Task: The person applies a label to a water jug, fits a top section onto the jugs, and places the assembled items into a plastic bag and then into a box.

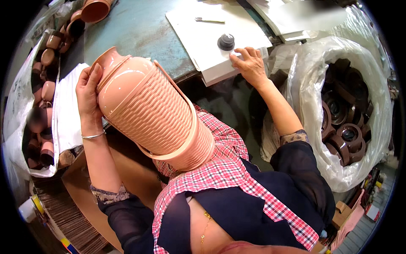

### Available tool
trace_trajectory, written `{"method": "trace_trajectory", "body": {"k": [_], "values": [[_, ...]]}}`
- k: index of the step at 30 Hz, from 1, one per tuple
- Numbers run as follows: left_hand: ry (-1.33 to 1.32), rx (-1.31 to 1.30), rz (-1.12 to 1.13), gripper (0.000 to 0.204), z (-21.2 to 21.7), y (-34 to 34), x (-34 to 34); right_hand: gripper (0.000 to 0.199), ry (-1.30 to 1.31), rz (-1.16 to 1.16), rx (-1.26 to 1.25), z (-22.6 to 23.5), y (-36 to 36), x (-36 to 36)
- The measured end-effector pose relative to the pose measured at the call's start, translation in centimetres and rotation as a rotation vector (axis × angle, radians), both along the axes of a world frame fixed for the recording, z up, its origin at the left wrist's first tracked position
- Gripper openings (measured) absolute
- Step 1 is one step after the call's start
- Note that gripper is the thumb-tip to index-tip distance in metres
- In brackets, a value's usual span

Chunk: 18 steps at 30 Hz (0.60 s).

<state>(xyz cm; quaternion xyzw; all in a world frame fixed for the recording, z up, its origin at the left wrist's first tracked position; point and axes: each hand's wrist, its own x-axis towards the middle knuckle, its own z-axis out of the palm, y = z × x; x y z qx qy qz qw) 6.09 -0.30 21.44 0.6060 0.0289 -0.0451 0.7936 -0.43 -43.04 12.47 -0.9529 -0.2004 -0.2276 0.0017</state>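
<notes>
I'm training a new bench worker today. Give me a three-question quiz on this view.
1. True or false: the left hand holds the pink ribbed flask near its neck.
2. The right hand rests on: A) the clear bag B) the white board C) the cardboard box
3. What fills the clear bag?

Key: 1 true; 2 B; 3 brown round caps.

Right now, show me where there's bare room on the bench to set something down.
Bare teal benchtop lies between the spilled cups at left and the white board. The board's near-left part is free too, short of the black cap and right hand. It is crowded at the left sack of cups and the bag of brown rings.
</notes>
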Motion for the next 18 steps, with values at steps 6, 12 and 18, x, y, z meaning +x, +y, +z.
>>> {"method": "trace_trajectory", "body": {"k": [6,12,18], "values": [[-0.105,0.272,0.132,0.025,0.5,-0.7,0.0,0.011,-0.098,0.056,-0.041,0.0,0.5,0.6],[-0.026,0.172,-0.054,0.053,1.7,-0.3,-2.5,0.009,-0.106,0.025,-0.045,3.0,2.7,-3.9],[-0.104,0.064,0.03,0.078,1.6,0.1,-3.7,0.009,0.082,0.015,0.384,5.1,6.0,-5.7]]}}
